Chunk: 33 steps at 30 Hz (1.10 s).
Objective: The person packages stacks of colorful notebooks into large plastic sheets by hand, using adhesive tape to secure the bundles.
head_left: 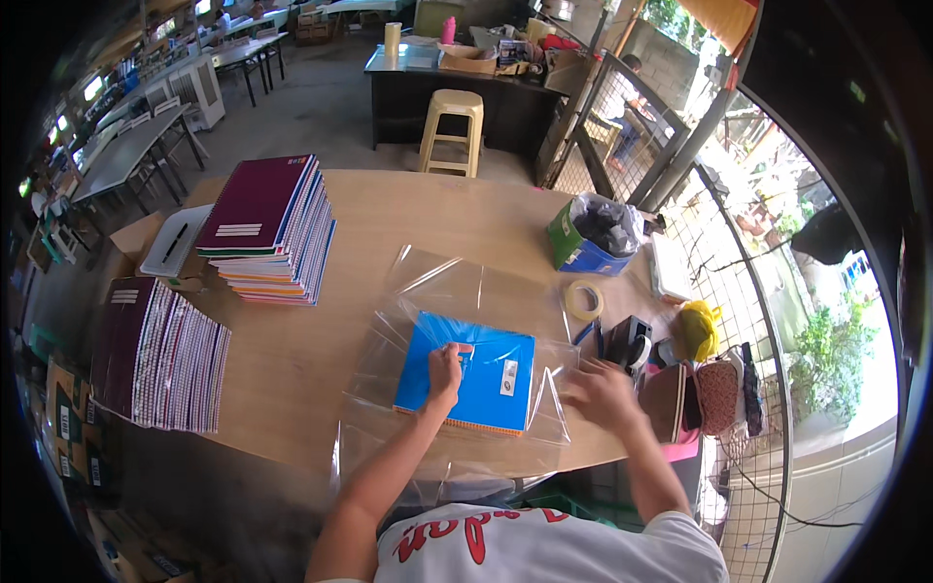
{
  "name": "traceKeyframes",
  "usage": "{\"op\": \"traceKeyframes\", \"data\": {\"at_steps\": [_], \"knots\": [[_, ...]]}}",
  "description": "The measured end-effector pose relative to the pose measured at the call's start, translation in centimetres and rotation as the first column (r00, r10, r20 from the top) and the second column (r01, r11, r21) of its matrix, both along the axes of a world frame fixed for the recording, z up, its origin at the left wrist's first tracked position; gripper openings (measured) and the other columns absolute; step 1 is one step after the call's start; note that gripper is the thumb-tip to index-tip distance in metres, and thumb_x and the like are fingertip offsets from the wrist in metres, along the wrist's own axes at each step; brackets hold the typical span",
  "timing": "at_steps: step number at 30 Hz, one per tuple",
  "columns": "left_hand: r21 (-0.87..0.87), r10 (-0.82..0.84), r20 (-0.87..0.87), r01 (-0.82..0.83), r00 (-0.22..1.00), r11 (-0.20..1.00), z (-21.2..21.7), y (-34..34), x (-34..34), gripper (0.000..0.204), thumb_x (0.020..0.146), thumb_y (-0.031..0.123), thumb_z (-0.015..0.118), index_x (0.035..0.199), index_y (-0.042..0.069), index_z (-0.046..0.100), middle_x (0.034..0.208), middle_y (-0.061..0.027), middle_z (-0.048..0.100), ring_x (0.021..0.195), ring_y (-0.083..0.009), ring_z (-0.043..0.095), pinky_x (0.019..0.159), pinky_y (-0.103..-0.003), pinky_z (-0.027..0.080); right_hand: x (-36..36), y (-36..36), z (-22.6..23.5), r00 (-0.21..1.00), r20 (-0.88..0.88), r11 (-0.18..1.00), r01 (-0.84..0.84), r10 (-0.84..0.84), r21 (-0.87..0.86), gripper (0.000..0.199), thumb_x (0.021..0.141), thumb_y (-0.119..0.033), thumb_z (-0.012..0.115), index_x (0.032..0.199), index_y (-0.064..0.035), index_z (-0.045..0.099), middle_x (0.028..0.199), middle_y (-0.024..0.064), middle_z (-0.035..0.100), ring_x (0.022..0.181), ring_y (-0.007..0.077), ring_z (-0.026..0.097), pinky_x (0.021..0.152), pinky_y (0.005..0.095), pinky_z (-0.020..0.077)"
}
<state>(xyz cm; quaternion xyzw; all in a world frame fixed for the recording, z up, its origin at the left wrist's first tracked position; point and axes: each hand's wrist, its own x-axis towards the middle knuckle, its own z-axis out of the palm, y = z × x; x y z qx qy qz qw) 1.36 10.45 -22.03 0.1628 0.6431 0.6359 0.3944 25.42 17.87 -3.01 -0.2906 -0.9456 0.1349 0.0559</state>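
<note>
Pressing down on a blue spiral-bound notebook [468, 370], the left hand [446, 368] lies flat on its cover, fingers loosely curled, gripping nothing. The notebook lies on a large clear plastic sheet [457, 291] spread over the wooden bench [389, 209], near the front edge, right before the person. The right hand [603, 393] is blurred, open with fingers spread, just right of the notebook at the sheet's edge; can't tell if it touches the plastic. Just beyond the right hand: a black tape dispenser [630, 340], and a roll of beige tape [583, 299] lying flat on the bench. Further back on the right, a green and blue box lined with a dark plastic bag [591, 238]. Back left, a tall stack of notebooks with a maroon cover on top [272, 228]. Far left, a second row of maroon spiral notebooks [160, 355] leaning on edge, well apart from the hands. A yellow cloth item [696, 328] sits at the right end. Behind the bench, a cream plastic stool [452, 126].
</note>
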Motion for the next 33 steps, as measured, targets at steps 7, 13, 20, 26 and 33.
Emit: {"op": "traceKeyframes", "data": {"at_steps": [7,13,20,26,33], "knots": [[0.116,0.073,-0.762,0.024,0.643,0.993,-2.0,-1.0,-0.3,0.033,0.091,0.03,0.054,0.097,0.002,0.071,0.094,-0.0148,0.062,0.093,-0.0284,0.06,0.082,-0.039,0.047,-13.6,-0.3,-14.3,0.981,-0.195,0.975,0.066,-0.024,0.212,0.038,0.08,-0.011,0.064,0.118,-0.0114,0.066,0.113,0.0108,0.058,0.105,0.0301,0.057,0.082,0.0433,0.0517],[-0.292,-0.316,-0.897,0.123,0.307,0.948,2.5,-7.5,4.4,0.068,0.072,0.041,0.075,0.123,0.001,0.058,0.142,-0.0291,0.034,0.128,-0.0455,0.037,0.103,-0.055,0.035,-12.1,-2.2,-15.6,0.904,-0.428,0.955,0.143,-0.019,0.261,0.02,0.078,-0.008,0.061,0.094,-0.0104,0.073,0.091,0.0069,0.062,0.088,0.0269,0.061,0.065,0.0379,0.0542],[-0.336,-0.3,-0.906,-0.076,0.298,0.939,0.1,-7.1,5.8,0.1,0.074,0.048,0.07,0.144,-0.012,0.031,0.154,-0.0276,0.029,0.145,-0.0418,0.025,0.114,-0.061,0.017,-12.2,-4.2,-17.8,0.894,-0.427,0.964,0.221,-0.139,0.149,0.018,0.071,-0.003,0.064,0.084,-0.0094,0.073,0.078,0.008,0.06,0.077,0.0276,0.061,0.063,0.0389,0.0523],[-0.35,-0.309,-0.928,-0.204,0.209,0.914,-2.0,-5.6,6.2,0.085,0.081,0.042,0.063,0.144,-0.008,0.034,0.154,-0.0263,0.03,0.146,-0.0415,0.024,0.116,-0.06,0.01,-12.3,-6.5,-17.0,0.881,-0.441,0.971,0.226,-0.17,0.078,0.018,0.068,0.0,0.064,0.081,-0.0094,0.073,0.076,0.008,0.059,0.075,0.0282,0.061,0.062,0.0395,0.0515],[-0.354,-0.3,-0.913,-0.169,0.277,0.92,-0.9,-5.9,5.6,0.089,0.082,0.042,0.066,0.148,-0.004,0.029,0.157,-0.0195,0.027,0.147,-0.0349,0.024,0.116,-0.058,0.011,-11.6,-4.5,-19.2,0.969,-0.225,0.995,0.103,-0.1,0.0,0.026,0.076,-0.018,0.067,0.095,-0.0013,0.068,0.094,0.013,0.06,0.093,0.0325,0.059,0.08,0.0405,0.0519]]}}
